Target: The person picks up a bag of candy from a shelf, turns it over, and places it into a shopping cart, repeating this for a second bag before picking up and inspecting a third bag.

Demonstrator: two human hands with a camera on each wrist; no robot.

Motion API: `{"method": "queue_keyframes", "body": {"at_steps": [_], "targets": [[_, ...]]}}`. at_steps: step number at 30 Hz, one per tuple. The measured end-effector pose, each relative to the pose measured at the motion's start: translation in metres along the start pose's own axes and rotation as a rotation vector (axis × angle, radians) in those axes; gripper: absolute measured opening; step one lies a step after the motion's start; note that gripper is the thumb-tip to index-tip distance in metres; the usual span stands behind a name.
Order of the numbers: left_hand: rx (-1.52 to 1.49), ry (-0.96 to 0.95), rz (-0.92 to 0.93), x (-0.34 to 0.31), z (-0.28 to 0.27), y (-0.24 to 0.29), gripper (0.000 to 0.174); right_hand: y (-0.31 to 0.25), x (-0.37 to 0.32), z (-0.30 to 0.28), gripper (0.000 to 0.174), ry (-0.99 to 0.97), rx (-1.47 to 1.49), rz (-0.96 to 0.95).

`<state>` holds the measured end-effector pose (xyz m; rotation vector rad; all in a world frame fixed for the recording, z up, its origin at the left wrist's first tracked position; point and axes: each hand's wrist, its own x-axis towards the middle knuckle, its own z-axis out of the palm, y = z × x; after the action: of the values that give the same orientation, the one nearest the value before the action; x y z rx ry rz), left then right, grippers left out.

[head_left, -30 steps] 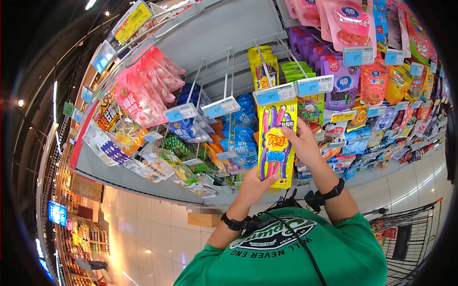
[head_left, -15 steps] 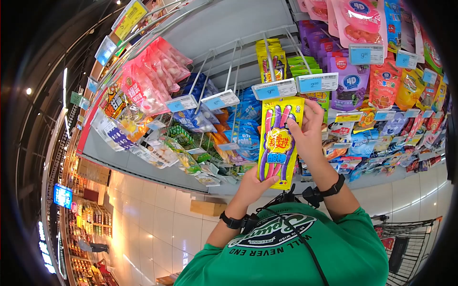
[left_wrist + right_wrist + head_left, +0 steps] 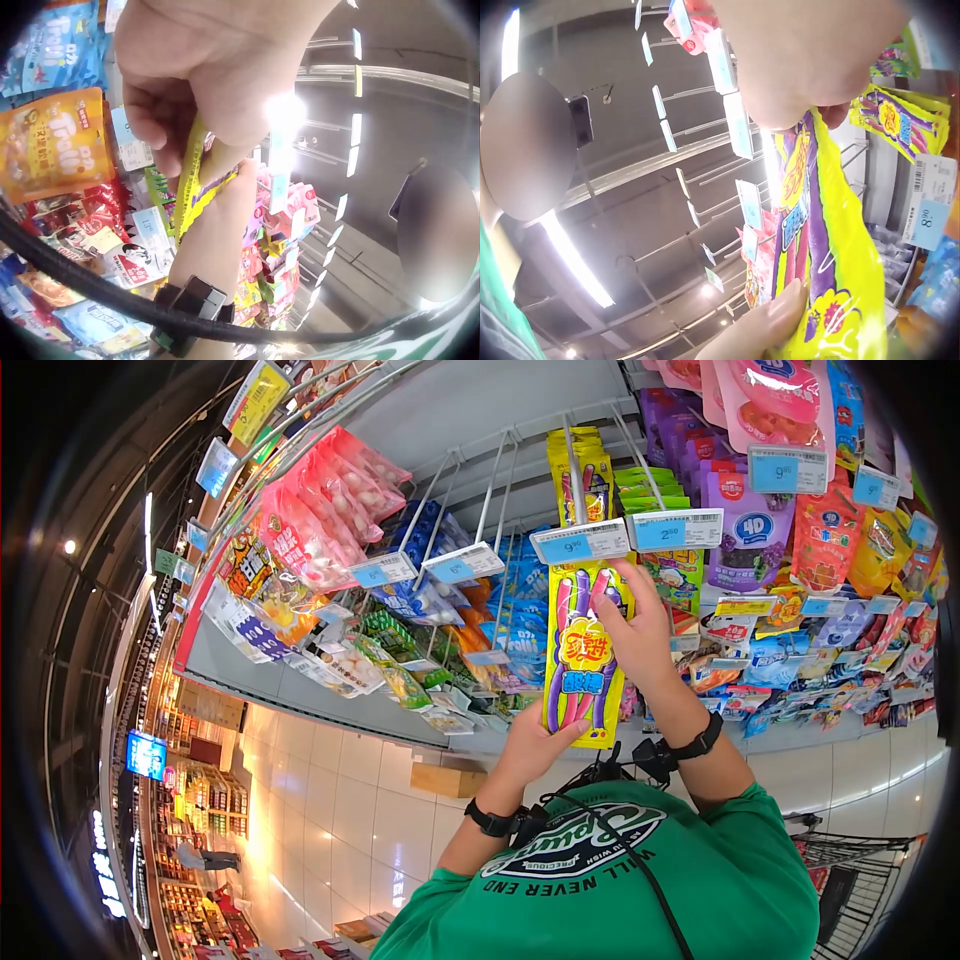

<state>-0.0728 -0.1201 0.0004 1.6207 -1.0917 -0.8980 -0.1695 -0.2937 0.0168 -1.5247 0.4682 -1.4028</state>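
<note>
In the head view, a long yellow candy packet printed with purple and pink sticks is held upright by both hands. The left hand pinches its lower left corner, thumb across the front. Higher up, the right hand grips the right edge, thumb on the front and fingers behind. The packet's top end is right at a price tag, in front of a hook with matching packets. In the right wrist view, the left thumb presses on the packet's lower part.
Hooks with pink candy bags hang to the left, and purple pouches to the right. Price tags jut out from the hook ends, including one beside the right hand. A wire shopping cart stands at lower right.
The packet's top has come up against the price tag's lower edge, where it partly hides behind it. Both hands keep their hold; the head view has shifted slightly.
</note>
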Motion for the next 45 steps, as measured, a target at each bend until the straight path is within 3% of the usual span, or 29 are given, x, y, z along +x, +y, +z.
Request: {"method": "queue_keyframes", "body": {"at_steps": [17,20,25,28,30,31,32,34,35,36,38,39,41,45], "targets": [[-0.126,0.017,-0.028,0.007,0.009,-0.009,0.031,0.012,0.008,0.001,0.035,-0.007,-0.118,-0.156],[-0.129,0.009,-0.052,0.011,0.006,-0.019,0.032,0.006,0.007,-0.001,0.035,-0.032,-0.11,-0.097],[-0.198,0.016,-0.095,0.023,0.007,-0.008,0.034,0.023,0.014,-0.003,0.051,-0.06,-0.144,-0.115],[-0.266,0.024,0.011,0.045,0.009,0.006,0.033,0.022,0.004,-0.006,0.065,-0.087,0.023,-0.007],[-0.245,0.035,0.021,0.063,0.006,0.012,0.031,0.032,-0.006,-0.013,0.072,-0.133,0.095,0.165],[-0.253,0.037,0.013,0.07,0.006,0.019,0.029,0.015,-0.009,-0.016,0.068,-0.134,0.342,0.3],[-0.253,0.041,0.026,0.079,0.007,0.023,0.029,0.015,-0.014,-0.02,0.068,-0.139,0.341,0.288],[-0.285,0.069,0.031,0.099,0.007,0.023,0.028,0.018,-0.026,-0.033,0.062,-0.193,0.0,0.093],[-0.245,0.07,0.026,0.11,0.006,0.023,0.027,0.014,-0.032,-0.035,0.049,-0.171,-0.074,0.014],[-0.246,0.072,0.034,0.122,0.004,0.022,0.027,0.012,-0.038,-0.039,0.049,-0.173,-0.074,0.006],[-0.251,0.021,-0.008,0.147,0.001,0.022,0.026,0.012,-0.048,-0.048,0.028,-0.319,-0.087,0.057],[-0.246,0.067,0.019,0.156,0.003,0.026,0.025,0.013,-0.053,-0.052,0.028,-0.324,-0.089,0.048],[-0.238,0.087,-0.017,0.174,0.002,0.03,0.025,0.015,-0.06,-0.057,0.015,-0.38,-0.015,0.307],[-0.125,0.09,-0.117,0.206,-0.006,0.02,0.028,0.008,-0.067,-0.066,0.014,-0.318,0.01,0.333]]}}
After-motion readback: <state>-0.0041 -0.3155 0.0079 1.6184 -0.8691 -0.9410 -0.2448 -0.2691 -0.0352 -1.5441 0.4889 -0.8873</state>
